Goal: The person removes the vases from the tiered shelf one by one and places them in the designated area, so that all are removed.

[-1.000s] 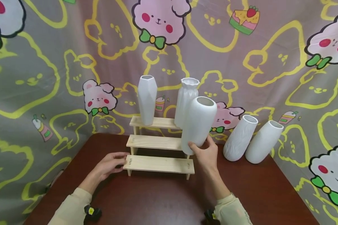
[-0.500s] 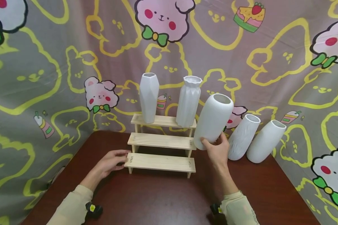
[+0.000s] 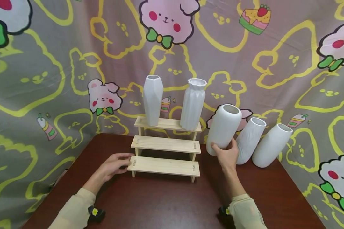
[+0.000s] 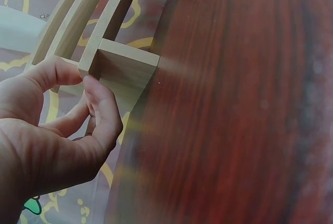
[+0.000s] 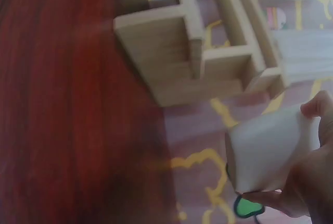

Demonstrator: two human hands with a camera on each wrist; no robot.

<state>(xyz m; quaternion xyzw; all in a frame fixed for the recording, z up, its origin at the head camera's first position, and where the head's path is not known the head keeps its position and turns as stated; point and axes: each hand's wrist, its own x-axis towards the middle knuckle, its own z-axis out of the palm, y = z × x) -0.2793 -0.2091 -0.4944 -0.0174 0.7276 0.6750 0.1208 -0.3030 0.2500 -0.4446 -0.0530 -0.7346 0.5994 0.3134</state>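
Plainly smooth white vase (image 3: 224, 127), rounded at shoulder, sat mouth up in right hand (image 3: 227, 156), fingers curled round its lower body; it was right of three-step wooden stand (image 3: 164, 165), just beside ridged vase (image 3: 250, 141); base on or off table (image 3: 166, 203), could not tell; left hand (image 3: 114, 164) pinched lowest step's corner; held vase's mouth showed grey inner wall, depths hidden; faceted vase (image 3: 153, 101) and fluted vase (image 3: 193, 108) stood upright on top step.
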